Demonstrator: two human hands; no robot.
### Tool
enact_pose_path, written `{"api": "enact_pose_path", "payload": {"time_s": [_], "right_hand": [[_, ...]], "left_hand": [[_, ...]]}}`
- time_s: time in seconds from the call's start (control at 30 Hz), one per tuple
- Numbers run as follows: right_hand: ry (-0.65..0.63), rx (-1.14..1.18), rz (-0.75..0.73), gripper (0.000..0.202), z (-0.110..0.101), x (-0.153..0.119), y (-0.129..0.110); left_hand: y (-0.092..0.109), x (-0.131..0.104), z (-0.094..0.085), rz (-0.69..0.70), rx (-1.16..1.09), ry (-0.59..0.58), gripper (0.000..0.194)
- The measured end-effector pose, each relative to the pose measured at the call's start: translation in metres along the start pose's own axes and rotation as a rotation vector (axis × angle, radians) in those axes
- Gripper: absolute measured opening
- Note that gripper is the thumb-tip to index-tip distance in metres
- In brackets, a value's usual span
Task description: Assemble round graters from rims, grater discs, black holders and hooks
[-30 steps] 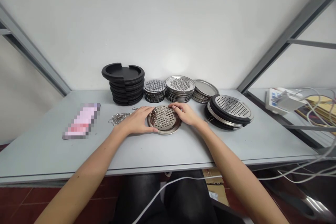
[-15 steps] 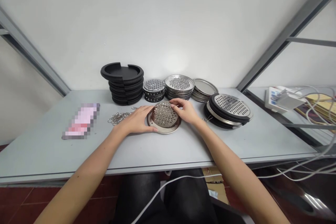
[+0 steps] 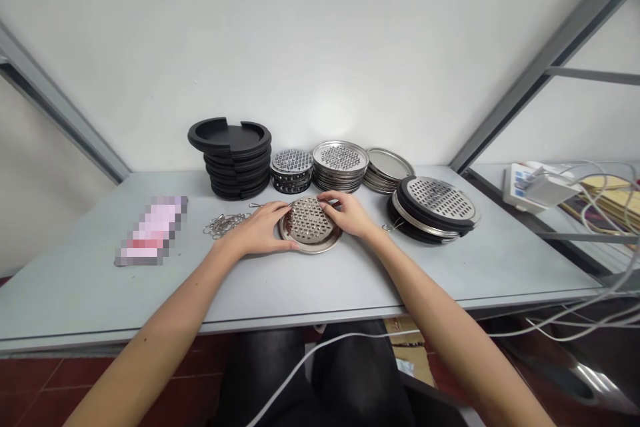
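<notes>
A perforated metal disc (image 3: 309, 221) lies in a round metal rim plate (image 3: 320, 248) on the grey table. My left hand (image 3: 263, 230) holds the rim plate at its left side, thumb along the front edge and fingers at the back left. With thumb and fingers, my right hand (image 3: 345, 212) grips the upper right edge of the disc. Beside my left hand lies a pile of metal wire clips (image 3: 223, 224). To the right of my right hand rests a stack of black rings with a grater plate (image 3: 440, 199) on top.
Along the wall stand black holders (image 3: 237, 167), small grater discs (image 3: 293, 170), rimmed grater plates (image 3: 341, 163) and plain metal rings (image 3: 390, 167). A blurred phone (image 3: 153, 230) lies left. A power strip (image 3: 525, 183) with white cables is at right.
The perforated disc, tilted before, now sits flatter and lower within the rim plate. My right hand has shifted slightly left with it.
</notes>
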State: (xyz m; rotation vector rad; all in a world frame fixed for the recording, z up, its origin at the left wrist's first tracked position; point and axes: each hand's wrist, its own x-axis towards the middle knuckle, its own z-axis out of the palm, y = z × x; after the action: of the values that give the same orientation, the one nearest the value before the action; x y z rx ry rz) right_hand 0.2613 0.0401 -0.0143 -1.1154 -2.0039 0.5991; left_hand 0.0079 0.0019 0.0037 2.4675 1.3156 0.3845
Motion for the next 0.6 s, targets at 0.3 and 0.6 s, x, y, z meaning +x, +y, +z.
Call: {"api": "enact_pose_path", "payload": {"time_s": [0.3, 0.6], "right_hand": [[0.003, 0.002, -0.004, 0.019, 0.0007, -0.0004, 0.0007], [-0.003, 0.0, -0.022, 0.019, -0.0007, -0.0009, -0.0013]], "left_hand": [[0.0042, 0.0006, -0.003, 0.018, -0.027, 0.023, 0.09], [0.0014, 0.0003, -0.0014, -0.011, -0.029, -0.007, 0.092]]}}
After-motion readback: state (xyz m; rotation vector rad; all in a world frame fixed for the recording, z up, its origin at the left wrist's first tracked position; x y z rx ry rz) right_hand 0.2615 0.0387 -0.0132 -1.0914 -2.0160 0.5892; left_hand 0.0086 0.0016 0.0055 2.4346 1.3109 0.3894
